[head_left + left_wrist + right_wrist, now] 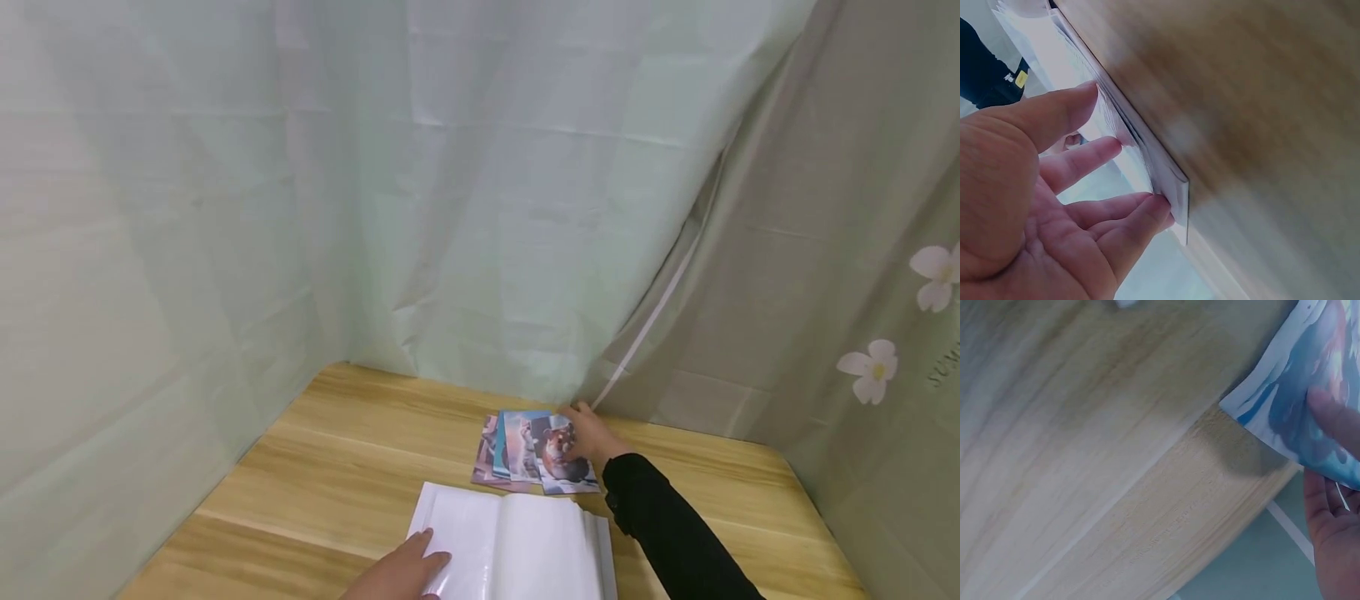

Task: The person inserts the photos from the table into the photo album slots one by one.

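Left to right. My left hand [397, 571] is on the left page, fingers apart, thumb toward the spine; the wrist view puts the fingertips at the page edges, nothing pinched. Album-style book [540, 542] lies open on the wood table [300, 467], loose page edges fanned on its right side. The 2 facing pages look white, no picture showing on either; the left page has a glossy, sleeve-like sheen. Can't tell about the pages underneath.

Just beyond the book: at least 4 photos, overlapping. Pinkish photo [486, 450] at the left, blue photo [528, 414] partly covered, pale animal photo [522, 454] over that, then the brown animal photo [558, 450] at the right end. My right hand [592, 437] has that last photo by its right side: thumb on the face, fingers behind. Its edge looks raised in the right wrist view, shadow on the wood below. Black sleeve [675, 533] runs back from there.

Status, my read: early. Done: book laid open, 1 photo gripped. Left: that photo is out on the table side, at least 3 others are loose, and the visible spread is bare.
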A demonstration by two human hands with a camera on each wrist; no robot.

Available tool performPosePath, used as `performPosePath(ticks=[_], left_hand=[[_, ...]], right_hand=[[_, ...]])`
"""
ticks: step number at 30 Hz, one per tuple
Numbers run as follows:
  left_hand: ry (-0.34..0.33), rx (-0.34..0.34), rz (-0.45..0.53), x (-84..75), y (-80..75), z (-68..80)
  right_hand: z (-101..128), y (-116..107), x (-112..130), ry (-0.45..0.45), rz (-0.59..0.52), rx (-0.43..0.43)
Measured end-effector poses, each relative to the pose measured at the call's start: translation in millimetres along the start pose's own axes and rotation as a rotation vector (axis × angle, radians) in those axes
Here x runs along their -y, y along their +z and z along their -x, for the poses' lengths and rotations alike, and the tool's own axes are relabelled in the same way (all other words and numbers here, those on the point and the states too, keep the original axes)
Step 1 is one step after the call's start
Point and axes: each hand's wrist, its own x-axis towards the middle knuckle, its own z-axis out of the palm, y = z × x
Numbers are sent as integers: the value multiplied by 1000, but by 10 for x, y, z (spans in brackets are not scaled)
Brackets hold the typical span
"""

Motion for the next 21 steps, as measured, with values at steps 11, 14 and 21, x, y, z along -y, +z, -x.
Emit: performPosePath(ticks=[11,14,21], left_hand=[[-22,-3,35,-42,3,-34],[-16,-2,50,-32,7,-39],[16,26,94,-47,-8,-49]], right_hand=[[92,-240,29,-85,57,-225],[116,-334,86,-80,15,-239],[167,-553,242,-106,-34,-223]])
